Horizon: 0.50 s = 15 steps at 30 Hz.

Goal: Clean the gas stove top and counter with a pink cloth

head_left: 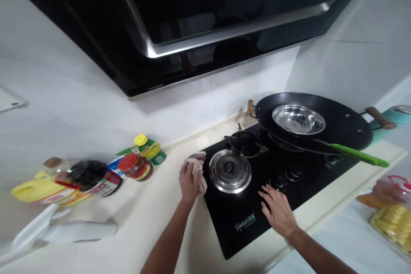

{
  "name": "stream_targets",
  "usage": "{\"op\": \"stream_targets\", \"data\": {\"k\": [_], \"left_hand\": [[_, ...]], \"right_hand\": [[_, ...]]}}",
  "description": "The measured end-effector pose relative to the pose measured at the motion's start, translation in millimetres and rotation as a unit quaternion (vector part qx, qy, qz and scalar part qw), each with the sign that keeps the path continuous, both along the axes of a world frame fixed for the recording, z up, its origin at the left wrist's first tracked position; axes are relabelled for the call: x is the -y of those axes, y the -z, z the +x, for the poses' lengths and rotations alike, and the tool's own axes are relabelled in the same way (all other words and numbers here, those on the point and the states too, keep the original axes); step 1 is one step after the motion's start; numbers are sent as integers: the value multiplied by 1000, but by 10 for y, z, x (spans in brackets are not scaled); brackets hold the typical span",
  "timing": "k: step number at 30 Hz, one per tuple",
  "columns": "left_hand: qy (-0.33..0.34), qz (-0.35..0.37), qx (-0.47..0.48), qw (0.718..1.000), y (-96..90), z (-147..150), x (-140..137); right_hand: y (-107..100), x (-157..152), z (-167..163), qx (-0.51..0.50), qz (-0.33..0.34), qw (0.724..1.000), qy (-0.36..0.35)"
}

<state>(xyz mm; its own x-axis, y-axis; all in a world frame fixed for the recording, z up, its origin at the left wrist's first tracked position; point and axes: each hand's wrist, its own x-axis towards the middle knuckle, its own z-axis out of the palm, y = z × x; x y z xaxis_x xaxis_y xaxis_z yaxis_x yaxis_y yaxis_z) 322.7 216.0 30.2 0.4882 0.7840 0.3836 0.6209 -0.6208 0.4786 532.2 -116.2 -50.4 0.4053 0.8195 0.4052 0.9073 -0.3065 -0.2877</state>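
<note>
My left hand (189,183) is closed around a crumpled pinkish cloth (198,168), pressed on the counter against the left edge of the black gas stove (221,227). Fingers spread, my right hand (276,206) rests on the stove's glass near the control knobs (287,176). Between the two hands lies the round metal burner (230,171). Its black pot stand (248,145) sits off it, tilted toward the back of the stove.
On the right burner sits a large black wok (340,124) holding a steel bowl (298,120); a green handle (359,154) sticks out frontward. Jars (135,167) and bottles (96,177) line the counter at left. The range hood (192,68) overhangs the stove.
</note>
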Motion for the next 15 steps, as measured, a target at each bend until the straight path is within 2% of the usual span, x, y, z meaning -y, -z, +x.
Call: {"op": "stream_targets", "data": {"k": [3, 7, 11, 15], "left_hand": [[19, -14, -55, 998, 49, 674, -344], [53, -25, -133, 989, 156, 1269, -428], [61, -24, -182, 981, 166, 1435, -414], [52, -15, -205, 977, 128, 1236, -287]], "right_hand": [[9, 4, 12, 1, -2, 1000, 0], [-20, 3, 11, -7, -10, 1000, 7], [-85, -9, -4, -22, -21, 999, 11], [-124, -11, -16, -34, -29, 999, 14]]}}
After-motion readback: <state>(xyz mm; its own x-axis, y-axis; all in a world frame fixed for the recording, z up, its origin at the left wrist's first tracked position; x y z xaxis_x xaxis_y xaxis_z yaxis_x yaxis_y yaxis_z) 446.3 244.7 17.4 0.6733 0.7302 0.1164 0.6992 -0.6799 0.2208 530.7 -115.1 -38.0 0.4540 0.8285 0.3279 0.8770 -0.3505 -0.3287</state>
